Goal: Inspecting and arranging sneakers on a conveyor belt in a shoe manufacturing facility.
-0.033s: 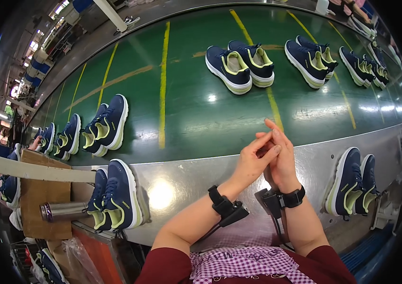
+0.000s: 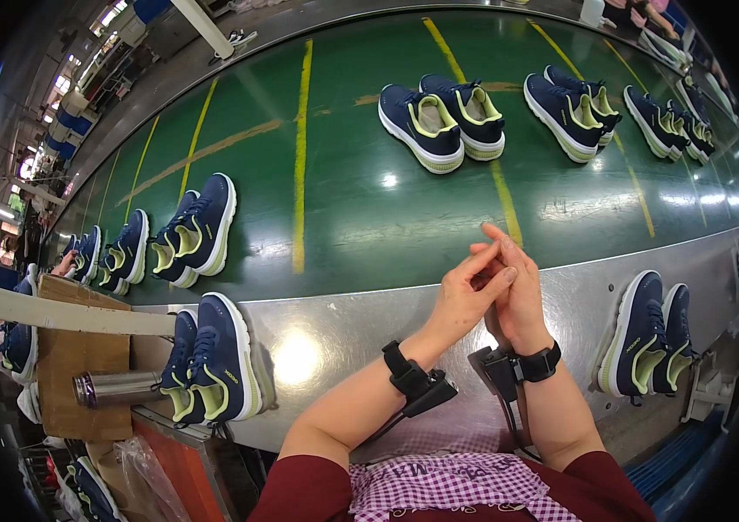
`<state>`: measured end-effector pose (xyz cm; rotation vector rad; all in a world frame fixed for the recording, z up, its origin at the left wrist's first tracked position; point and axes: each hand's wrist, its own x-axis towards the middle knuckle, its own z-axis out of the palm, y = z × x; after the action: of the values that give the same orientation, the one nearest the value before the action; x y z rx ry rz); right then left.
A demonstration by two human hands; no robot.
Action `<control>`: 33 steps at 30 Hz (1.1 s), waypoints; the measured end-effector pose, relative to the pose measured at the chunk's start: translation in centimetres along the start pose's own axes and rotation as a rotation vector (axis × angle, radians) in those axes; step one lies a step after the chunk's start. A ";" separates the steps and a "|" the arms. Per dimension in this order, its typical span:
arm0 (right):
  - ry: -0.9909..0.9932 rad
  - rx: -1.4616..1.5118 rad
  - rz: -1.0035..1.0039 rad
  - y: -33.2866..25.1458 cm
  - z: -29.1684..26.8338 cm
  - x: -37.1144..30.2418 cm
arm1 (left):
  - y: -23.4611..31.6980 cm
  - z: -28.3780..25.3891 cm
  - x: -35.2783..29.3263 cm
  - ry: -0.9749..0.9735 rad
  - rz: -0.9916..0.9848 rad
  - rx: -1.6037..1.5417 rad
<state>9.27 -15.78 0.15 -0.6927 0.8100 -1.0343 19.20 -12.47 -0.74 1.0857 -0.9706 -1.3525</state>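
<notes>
My left hand (image 2: 463, 300) and my right hand (image 2: 521, 304) meet above the metal ledge, near the belt's edge. Their fingers are pressed together and partly laced, and no object shows in them. My left thumb lies against my right hand. Each wrist wears a black strap with a dark device. To my left on the ledge, a pair of navy sneakers (image 2: 220, 358) with lime lining and white soles leans upright. A like pair of sneakers (image 2: 636, 335) stands on the ledge to my right. Neither pair touches my hands.
Beyond the ledge (image 2: 343, 348) runs a green conveyor belt (image 2: 343, 200) with yellow lines, carrying several pairs of navy sneakers (image 2: 426, 130). At left are a metal flask (image 2: 121, 389), a cardboard box (image 2: 82, 365) and a pale curved bar (image 2: 65, 313). Another person (image 2: 639, 16) is at far right.
A fingertip at the top of my joined hands has dipped slightly. The shoes and my arms look the same.
</notes>
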 end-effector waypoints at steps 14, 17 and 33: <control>0.008 0.019 0.020 -0.2 0.3 -0.2 | -1.1 0.0 0.2 0.023 -0.007 -0.096; 0.002 0.019 0.017 -0.1 0.5 -0.4 | -0.7 -0.1 0.0 0.058 -0.036 -0.067; -0.042 -0.064 0.052 -0.2 1.2 -0.6 | 0.6 -0.4 -0.5 0.049 -0.027 -0.026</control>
<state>9.99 -15.11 1.09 -0.7416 0.8233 -0.9469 19.77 -12.00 -0.24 1.1116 -0.9030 -1.3508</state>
